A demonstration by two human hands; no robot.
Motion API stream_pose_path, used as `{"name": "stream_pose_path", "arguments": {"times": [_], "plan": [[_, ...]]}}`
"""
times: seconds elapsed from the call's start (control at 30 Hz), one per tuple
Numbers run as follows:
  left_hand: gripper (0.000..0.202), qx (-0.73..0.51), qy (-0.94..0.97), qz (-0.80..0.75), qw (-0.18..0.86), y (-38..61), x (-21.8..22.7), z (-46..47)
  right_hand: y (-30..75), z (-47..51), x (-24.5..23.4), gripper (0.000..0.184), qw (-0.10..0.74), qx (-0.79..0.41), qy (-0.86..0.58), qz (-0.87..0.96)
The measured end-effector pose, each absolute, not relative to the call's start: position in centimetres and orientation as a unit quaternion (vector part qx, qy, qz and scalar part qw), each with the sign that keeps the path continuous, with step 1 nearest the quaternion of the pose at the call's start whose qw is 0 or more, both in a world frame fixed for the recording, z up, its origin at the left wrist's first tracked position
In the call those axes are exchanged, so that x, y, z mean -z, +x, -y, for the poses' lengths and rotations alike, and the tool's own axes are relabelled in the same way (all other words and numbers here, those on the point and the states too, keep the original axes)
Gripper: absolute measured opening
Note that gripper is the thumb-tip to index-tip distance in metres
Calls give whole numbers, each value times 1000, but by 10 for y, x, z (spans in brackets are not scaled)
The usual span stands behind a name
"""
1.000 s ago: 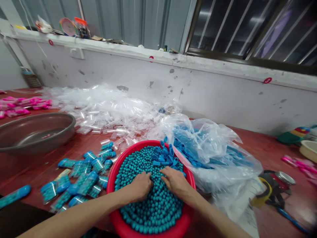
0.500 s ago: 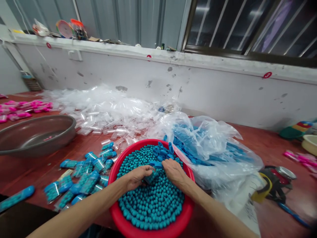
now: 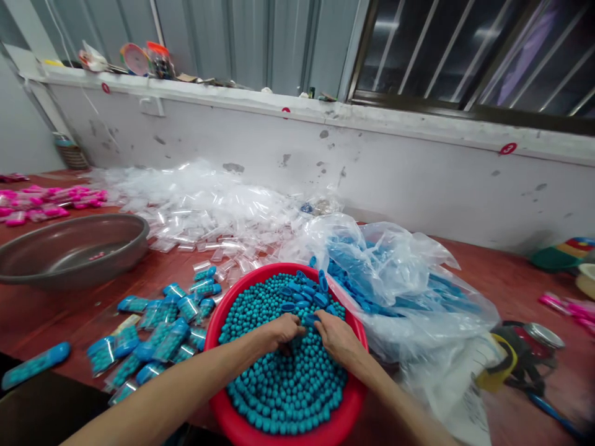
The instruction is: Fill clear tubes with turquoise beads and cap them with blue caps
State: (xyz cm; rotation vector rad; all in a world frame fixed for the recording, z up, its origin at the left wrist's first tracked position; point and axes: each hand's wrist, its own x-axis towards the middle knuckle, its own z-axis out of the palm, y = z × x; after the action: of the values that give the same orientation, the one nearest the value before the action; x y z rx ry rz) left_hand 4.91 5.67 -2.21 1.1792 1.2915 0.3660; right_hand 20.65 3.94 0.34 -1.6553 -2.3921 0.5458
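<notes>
A red tub (image 3: 216, 328) full of small turquoise beads (image 3: 283, 402) stands in front of me. Over the beads, my left hand (image 3: 284, 329) is closed, its fingers curled downward; what it grips is hidden behind them. Close to its right, my right hand (image 3: 337, 334) pinches a blue plastic cap (image 3: 310, 319) between thumb and fingers. The two hands nearly meet at this cap. Several loose blue caps (image 3: 304, 291) lie on the beads toward the tub's far side.
Left of the tub lie filled bead packs (image 3: 171, 341) with blue caps. Behind are many clear empty cases (image 3: 209, 217). A grey basin (image 3: 134, 238) sits at left. To the right rests a plastic bag (image 3: 390, 266) of blue caps, near a red jar (image 3: 542, 337) with a metal lid.
My left hand has shifted right, and its fingers now hide the clear bead-filled case seen there before. My right hand has come slightly lower with the cap. The camera view has shifted a little.
</notes>
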Motion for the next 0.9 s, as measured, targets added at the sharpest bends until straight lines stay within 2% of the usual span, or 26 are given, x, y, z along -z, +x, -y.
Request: {"name": "stream_pose_path", "arguments": {"times": [0.13, 0.2, 0.37, 0.43, 0.53, 0.63, 0.9], "plan": [[29, -201, 459, -477, 722, 44, 8, -51, 215, -40, -8, 31, 188, -313, -553, 749], [36, -224, 441, -438, 751, 36, 1, -45, 216, -39, -7, 32, 210, -358, -548, 726], [45, -259, 398, -377, 795, 22, -5, -33, 209, -34, -7, 29, 205, -301, -532, 765], [44, -272, 386, -355, 807, 20, -2, -30, 205, -32, -12, 31, 234, -301, -543, 749], [49, -292, 401, -345, 797, 19, 1, -24, 201, -28, -20, 31, 280, -341, -531, 723], [59, -316, 415, -355, 776, 21, 1, -16, 196, -22, -24, 28, 278, -380, -490, 734], [66, -364, 433, -384, 729, 29, -10, -2, 188, -13, -26, 24, 320, -380, -470, 730]]}}
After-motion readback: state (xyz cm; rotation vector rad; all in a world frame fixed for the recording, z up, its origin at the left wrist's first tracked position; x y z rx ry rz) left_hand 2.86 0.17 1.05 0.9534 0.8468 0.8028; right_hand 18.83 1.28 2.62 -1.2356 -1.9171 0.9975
